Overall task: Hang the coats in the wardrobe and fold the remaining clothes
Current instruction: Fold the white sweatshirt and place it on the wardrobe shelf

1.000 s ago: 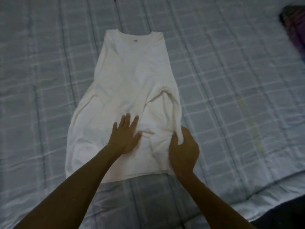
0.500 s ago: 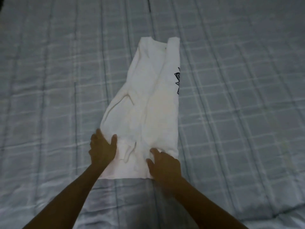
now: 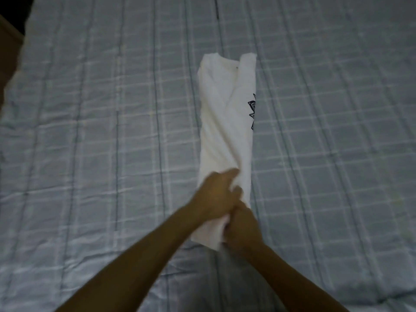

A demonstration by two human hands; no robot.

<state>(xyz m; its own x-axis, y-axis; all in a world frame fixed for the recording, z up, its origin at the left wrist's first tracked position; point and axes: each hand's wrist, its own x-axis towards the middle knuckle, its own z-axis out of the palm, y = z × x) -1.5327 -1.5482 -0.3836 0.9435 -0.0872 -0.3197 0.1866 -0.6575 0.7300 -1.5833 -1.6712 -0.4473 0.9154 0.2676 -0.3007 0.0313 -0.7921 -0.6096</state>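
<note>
Your white shirt (image 3: 227, 122) lay on the blue plaid bedspread (image 3: 112, 131), folded lengthwise into 1 narrow strip that ran away from you, its collar end at the far side. A black print (image 3: 253, 111) showed along its right edge, partly hidden by the fold. Your 2 hands met at the near end of the strip. Your left hand (image 3: 216, 194) lay over the fabric with its fingers curled and blurred, pressed on the cloth near the right fold; you appeared to be pinching the material, though the blur kept that from being certain. Your right hand (image 3: 243, 228) sat just below and touching the left, fingers closed around the bottom hem, which bunched between your hands. Both forearms reached in from the lower edge of the view and crossed close together above the hem. A brown surface (image 3: 9, 48) showed at the far left edge, beyond the bedspread.
</note>
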